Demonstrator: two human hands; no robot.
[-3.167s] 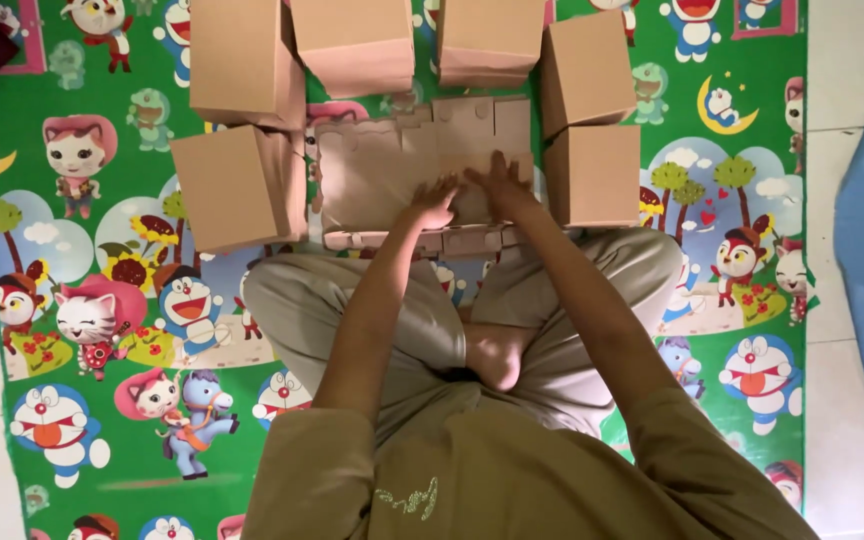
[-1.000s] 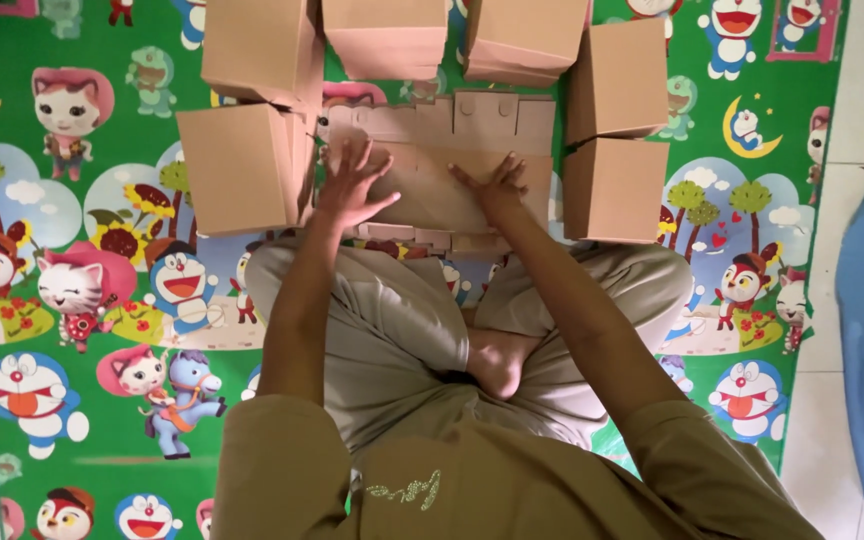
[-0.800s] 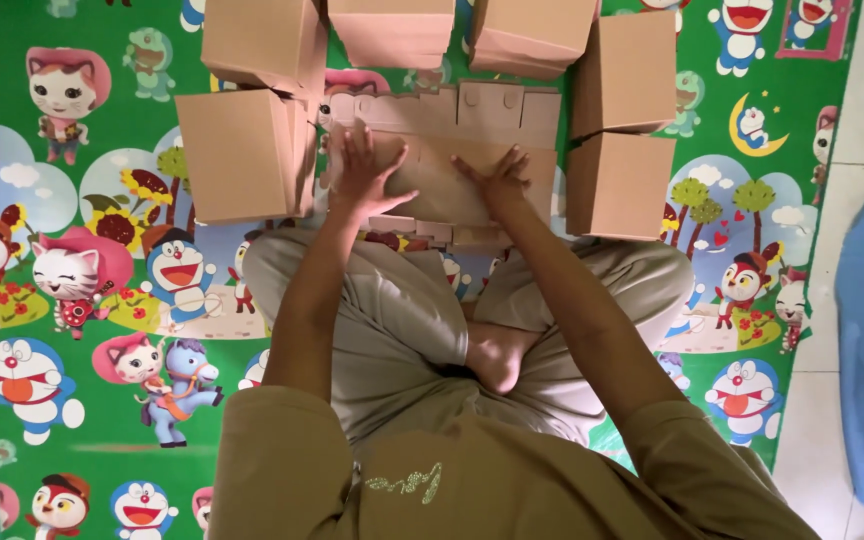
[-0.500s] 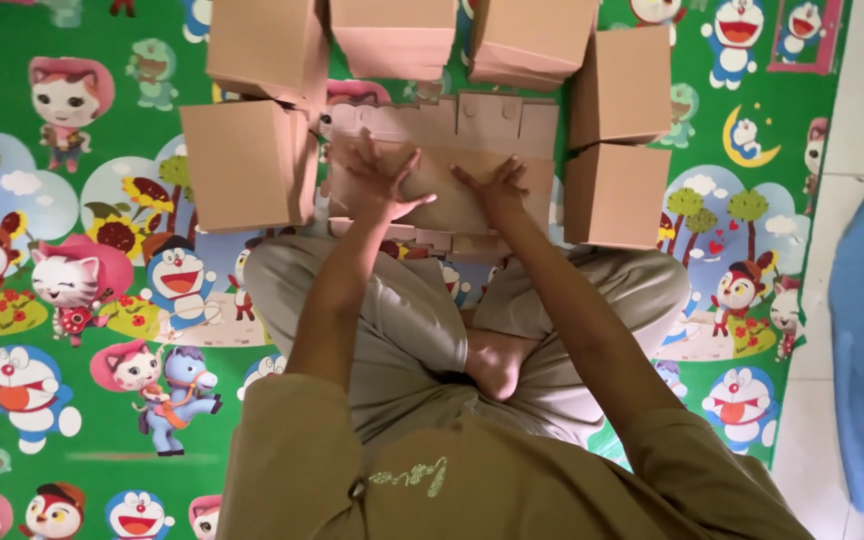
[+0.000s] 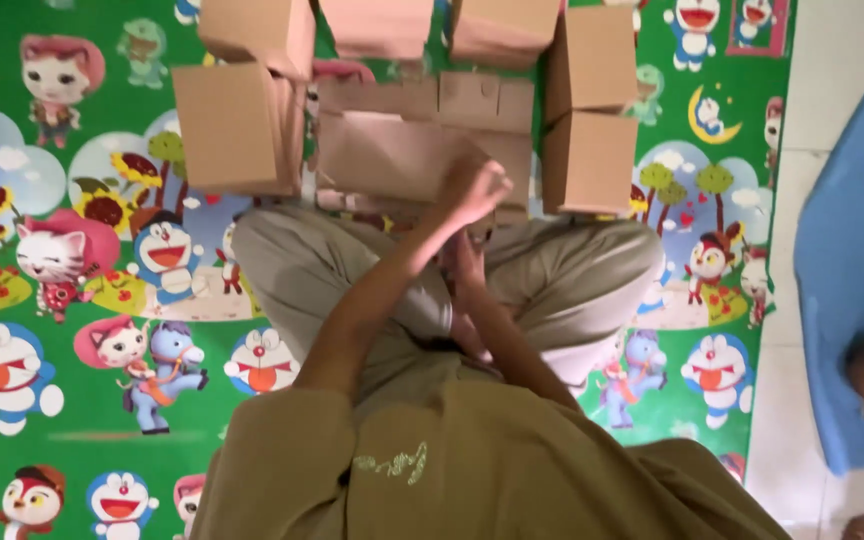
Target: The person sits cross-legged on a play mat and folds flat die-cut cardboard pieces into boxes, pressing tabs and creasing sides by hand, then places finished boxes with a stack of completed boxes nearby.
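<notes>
I sit cross-legged on a green cartoon mat point(image 5: 72, 400). A flat, unfolded cardboard sheet point(image 5: 392, 150) lies in front of my knees. My left hand point(image 5: 477, 185) has crossed to the sheet's right edge, and its fingers curl around the raised edge there. My right hand point(image 5: 466, 252) is just below it, above my lap, mostly hidden by the left forearm. What it holds, if anything, does not show.
Several folded brown cardboard boxes ring the sheet: one at left point(image 5: 237, 125), one at right point(image 5: 590, 160), others along the top point(image 5: 377, 25). White floor tiles point(image 5: 822, 60) border the mat on the right. Another person on a blue mattress point(image 5: 852, 230) is there.
My left hand has swung from the sheet's left-middle across to its right edge and closed on it. My right hand has drawn back from the sheet toward my lap.
</notes>
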